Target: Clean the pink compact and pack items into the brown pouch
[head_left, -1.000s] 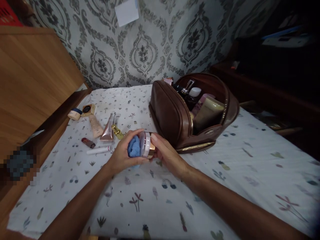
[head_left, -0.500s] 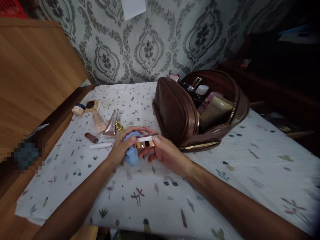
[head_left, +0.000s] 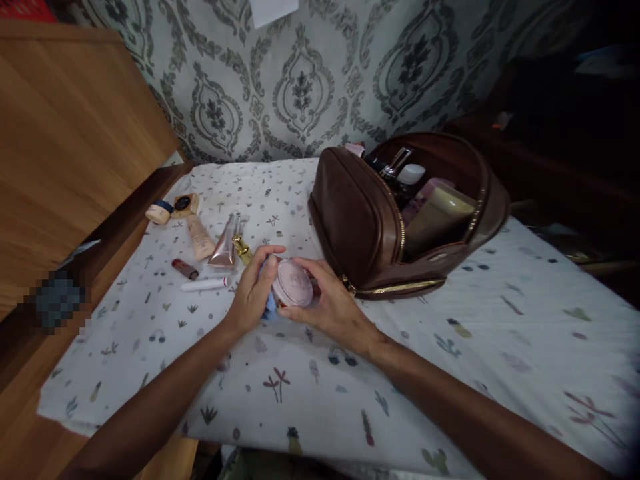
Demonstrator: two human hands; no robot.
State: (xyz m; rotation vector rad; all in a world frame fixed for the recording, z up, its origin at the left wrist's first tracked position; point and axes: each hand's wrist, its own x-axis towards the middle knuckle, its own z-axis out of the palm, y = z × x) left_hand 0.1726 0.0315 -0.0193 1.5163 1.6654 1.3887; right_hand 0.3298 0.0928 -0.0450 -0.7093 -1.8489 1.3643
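Observation:
A round compact (head_left: 295, 283) with a pale pinkish lid is between my hands, its flat face turned up towards me. My right hand (head_left: 337, 303) is closed on its right side and lower edge. My left hand (head_left: 253, 293) grips a soft blue cloth (head_left: 270, 308) against the compact's left side; most of the cloth is hidden behind fingers and compact. Just beyond my left hand lie a small gold-coloured bottle (head_left: 243, 249) and a rose-gold tube (head_left: 224, 248). A white pen-like stick (head_left: 204, 285) and a dark red lip tube (head_left: 185, 269) lie to its left.
An open brown cosmetic bag (head_left: 360, 227), filled with tubes and bottles, stands right of my hands. Further left are a beige tube (head_left: 200, 239), a blue-lidded jar (head_left: 159, 212) and a square gold case (head_left: 185, 205). A wooden panel (head_left: 85, 113) borders the patterned tablecloth (head_left: 310, 413).
The compact has turned from edge-on, with its gold side showing, to lid facing me. My right hand's grip has shifted around it. Less of the blue cloth shows.

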